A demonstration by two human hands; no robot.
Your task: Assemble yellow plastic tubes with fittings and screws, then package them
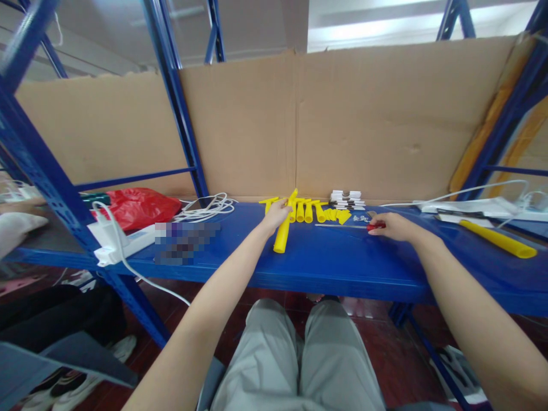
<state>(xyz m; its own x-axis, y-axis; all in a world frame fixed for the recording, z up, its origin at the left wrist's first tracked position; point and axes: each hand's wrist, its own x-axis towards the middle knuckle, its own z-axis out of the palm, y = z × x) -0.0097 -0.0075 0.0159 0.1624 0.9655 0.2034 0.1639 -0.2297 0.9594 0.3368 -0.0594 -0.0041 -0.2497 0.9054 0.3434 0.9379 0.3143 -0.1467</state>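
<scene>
My left hand [276,214] grips a long yellow plastic tube [284,228] that lies tilted on the blue shelf [325,262]. My right hand [391,226] is closed on the red handle of a thin screwdriver [342,226], whose metal shaft points left along the shelf. Behind the hands lies a row of short yellow plastic parts [312,210], with a stack of small white and black pieces [347,200] next to it. A few tiny metal bits [361,218] lie beside the screwdriver.
A second yellow tube [499,238] lies at the right near a white power strip [471,207] with cables. At the left are a red plastic bag [139,206], a coil of white cable [208,206] and a charger [107,237]. Cardboard [342,120] backs the shelf.
</scene>
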